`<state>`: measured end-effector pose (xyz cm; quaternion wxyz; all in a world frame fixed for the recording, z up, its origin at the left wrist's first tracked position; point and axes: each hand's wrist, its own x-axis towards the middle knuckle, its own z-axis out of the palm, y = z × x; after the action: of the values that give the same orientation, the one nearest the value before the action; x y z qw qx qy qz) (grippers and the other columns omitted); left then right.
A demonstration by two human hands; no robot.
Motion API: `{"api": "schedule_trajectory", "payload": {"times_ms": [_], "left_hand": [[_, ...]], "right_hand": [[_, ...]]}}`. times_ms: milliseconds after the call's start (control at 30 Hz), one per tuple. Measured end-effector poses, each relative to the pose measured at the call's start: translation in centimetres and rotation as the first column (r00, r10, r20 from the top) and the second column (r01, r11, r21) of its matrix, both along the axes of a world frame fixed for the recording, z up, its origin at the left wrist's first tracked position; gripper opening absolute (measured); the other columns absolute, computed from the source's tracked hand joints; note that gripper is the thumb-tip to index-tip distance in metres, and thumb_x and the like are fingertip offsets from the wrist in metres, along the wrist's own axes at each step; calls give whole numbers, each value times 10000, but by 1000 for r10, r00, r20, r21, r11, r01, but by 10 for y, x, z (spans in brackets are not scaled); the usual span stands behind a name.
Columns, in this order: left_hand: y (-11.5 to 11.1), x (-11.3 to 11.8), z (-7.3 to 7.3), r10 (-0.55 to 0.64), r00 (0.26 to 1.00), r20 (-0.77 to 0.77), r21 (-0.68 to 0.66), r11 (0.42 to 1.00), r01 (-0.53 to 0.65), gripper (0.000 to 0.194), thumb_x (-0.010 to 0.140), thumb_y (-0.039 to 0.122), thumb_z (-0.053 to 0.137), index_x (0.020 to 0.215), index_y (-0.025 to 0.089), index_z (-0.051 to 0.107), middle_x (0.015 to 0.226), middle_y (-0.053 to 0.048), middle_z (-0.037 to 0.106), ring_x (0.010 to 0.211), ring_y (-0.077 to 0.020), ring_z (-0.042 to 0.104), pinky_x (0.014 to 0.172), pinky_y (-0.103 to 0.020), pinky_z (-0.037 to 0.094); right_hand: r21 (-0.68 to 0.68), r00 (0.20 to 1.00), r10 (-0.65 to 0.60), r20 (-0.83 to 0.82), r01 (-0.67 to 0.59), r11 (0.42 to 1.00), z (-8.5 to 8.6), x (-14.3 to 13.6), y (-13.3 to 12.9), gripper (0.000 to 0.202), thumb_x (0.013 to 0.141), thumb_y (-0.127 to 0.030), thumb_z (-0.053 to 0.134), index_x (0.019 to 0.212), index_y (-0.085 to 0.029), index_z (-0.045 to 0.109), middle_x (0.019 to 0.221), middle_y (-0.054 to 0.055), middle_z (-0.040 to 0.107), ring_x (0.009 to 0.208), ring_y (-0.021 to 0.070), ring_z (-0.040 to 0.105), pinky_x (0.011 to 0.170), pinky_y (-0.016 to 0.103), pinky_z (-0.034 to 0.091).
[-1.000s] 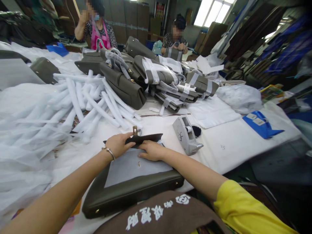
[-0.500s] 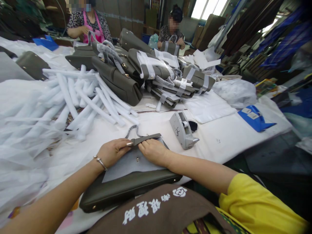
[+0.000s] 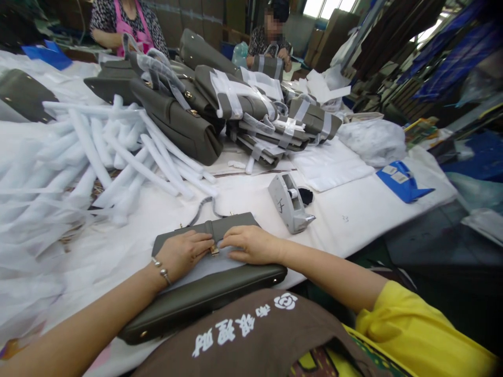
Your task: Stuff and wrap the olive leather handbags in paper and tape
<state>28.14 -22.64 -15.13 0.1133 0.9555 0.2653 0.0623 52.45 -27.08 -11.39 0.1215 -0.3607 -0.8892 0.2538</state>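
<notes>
A dark olive-green handbag (image 3: 204, 302) lies on its back in front of me, base towards me. Its flap (image 3: 230, 222) is down over the front, and a gold clasp (image 3: 214, 250) shows at the flap's lower edge. White sheet material lies between the flap and the base. My left hand (image 3: 184, 254) rests open on the flap, fingertips beside the clasp. On the clasp's other side is my right hand (image 3: 251, 243), open, its fingers reaching towards the clasp and thumb apart. The wrapped handle (image 3: 202, 205) points away from me.
A grey tape dispenser (image 3: 288, 201) stands to the right, with a blue dispenser (image 3: 403, 180) farther off. White foam tubes (image 3: 129, 162) are heaped at the left. Several handbags (image 3: 176, 120) are piled behind. Two people sit across the table (image 3: 334, 230).
The flap has come down over the front of the handbag, and the clasp is now at its edge. My hands have moved from the flap's raised edge to either side of the clasp.
</notes>
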Motion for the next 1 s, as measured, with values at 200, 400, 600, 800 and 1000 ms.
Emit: {"api": "schedule_trajectory", "payload": {"times_ms": [200,400,600,800,1000], "left_hand": [[-2,-2,3,-62,998,-18,-29,998,61,363,925,368,346,1064,266,665,1165,-45,640,935,-187,615,812,-326,509],[-3,-3,2,-141,989,38,-165,976,145,331,916,354,392,1160,304,611,1214,-37,606,1023,-185,569,901,-340,456],[-2,4,-7,-63,995,75,-239,968,80,335,910,400,391,980,274,695,1133,-48,616,1001,-175,564,878,-313,459],[1,14,-7,-135,990,44,-245,959,142,340,926,387,355,902,243,663,979,-42,583,880,-144,544,764,-261,446],[0,17,-7,-283,959,-10,-148,949,278,299,935,296,331,821,203,592,834,-47,553,749,-153,480,687,-297,395]], "right_hand": [[-43,987,155,34,-153,987,-9,-9,6,330,897,-279,466,1204,-209,564,1189,72,581,1074,175,545,901,274,420],[44,947,288,139,-297,954,-17,-7,9,348,907,-229,427,1226,-245,565,1259,73,543,1078,202,537,899,310,401],[120,904,286,319,-338,933,-21,-11,9,321,880,-252,488,1170,-333,599,1212,58,569,936,220,572,765,338,392],[172,882,233,410,-326,929,-22,-14,7,303,896,-297,479,1156,-395,601,1057,59,600,829,214,560,705,345,363],[143,875,254,411,-337,931,-16,-14,6,296,902,-293,469,1138,-397,613,968,50,604,800,208,561,649,331,368]]}}
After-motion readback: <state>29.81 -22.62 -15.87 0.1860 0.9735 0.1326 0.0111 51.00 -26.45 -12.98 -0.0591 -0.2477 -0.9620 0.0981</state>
